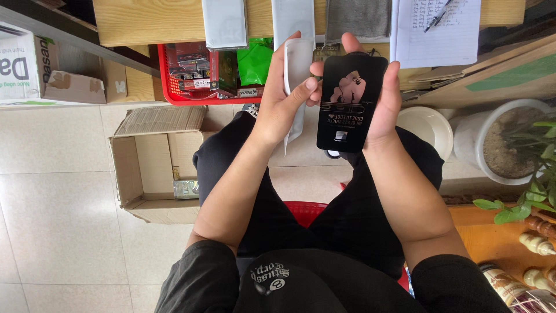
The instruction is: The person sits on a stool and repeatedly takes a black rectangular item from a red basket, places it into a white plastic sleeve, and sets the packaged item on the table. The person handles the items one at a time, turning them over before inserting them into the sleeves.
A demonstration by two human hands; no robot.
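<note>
Seated person seen from above, both hands raised over the lap. The right hand (379, 110) grips a flat black package (350, 104) by its edges, fingers (352, 42) curled over the top edge and thumb side along the right edge. The left hand (284, 101) holds a thin white sleeve (296, 69) just left of the package, its thumb (307, 87) touching the package's left edge. Judged from this, the sleeve and package are already in hand and side by side but apart; joining or separating them is not finished. Beyond the fingertips lies a wooden surface (145, 23) carrying more white sleeves (225, 23), a grey cloth (358, 17) and a written sheet with a pen (437, 29); below its edge sits a red basket (174, 87). An open cardboard box (150, 168) stands on the floor left of the left forearm. The package's back, the sleeve's lower end behind the left hand, and the basket's contents are hard to make out.
</note>
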